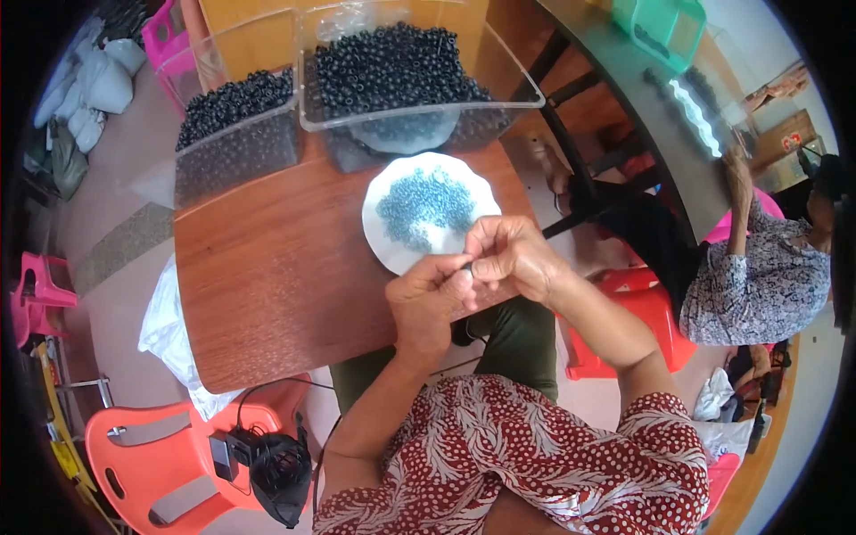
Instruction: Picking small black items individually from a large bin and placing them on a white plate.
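My left hand [426, 299] and my right hand [519, 260] meet at the near right rim of a white scalloped plate [379, 245]. Both are closed, thumbs and fingers pinched together around a small dark piece [467, 266]. Fingertips cover most of it, so its exact kind does not show. Spread over the plate is a layer of tiny shiny blue-grey metallic pieces [423, 205]. Behind it, a clear plastic bin [308, 125] holds a heap of small black round parts with holes [392, 71]. Another clear bin [236, 169] to its left holds more of them.
The plate and bins stand on a brown wooden table [276, 285]. An orange chair [134, 446] with a black device and cable is at lower left. A red stool [624, 321] stands to the right. Another person [758, 276] sits at a dark table [660, 116] on the right.
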### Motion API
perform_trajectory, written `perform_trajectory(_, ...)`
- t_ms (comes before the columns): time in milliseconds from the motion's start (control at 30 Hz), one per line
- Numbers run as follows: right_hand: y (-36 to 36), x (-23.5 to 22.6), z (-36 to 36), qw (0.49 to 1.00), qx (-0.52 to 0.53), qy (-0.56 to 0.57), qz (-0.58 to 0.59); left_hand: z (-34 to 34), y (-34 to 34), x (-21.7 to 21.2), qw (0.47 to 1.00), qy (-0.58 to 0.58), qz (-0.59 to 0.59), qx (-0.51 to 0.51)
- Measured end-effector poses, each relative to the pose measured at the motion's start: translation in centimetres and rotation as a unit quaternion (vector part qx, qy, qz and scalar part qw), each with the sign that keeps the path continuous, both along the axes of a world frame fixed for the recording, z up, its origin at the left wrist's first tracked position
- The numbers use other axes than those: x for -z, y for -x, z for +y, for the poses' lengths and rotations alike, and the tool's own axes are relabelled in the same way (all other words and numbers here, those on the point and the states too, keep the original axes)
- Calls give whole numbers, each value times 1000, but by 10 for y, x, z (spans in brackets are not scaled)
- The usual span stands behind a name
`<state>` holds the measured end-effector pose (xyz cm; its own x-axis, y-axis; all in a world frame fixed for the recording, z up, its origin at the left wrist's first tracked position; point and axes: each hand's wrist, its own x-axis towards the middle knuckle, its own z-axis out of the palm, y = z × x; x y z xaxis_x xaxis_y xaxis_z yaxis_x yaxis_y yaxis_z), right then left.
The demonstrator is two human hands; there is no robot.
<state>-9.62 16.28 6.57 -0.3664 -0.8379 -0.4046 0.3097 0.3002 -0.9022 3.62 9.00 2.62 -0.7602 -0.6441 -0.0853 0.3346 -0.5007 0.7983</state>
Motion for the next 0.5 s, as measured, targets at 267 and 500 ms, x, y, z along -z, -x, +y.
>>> perform_trajectory(267,-11,0,-3,998,-22,-57,25,5,-15,1,999,11,-30,-20)
perform_trajectory(500,-13,-4,-16,1000,-9,7,-15,-19,-19,-4,995,14,-99,18)
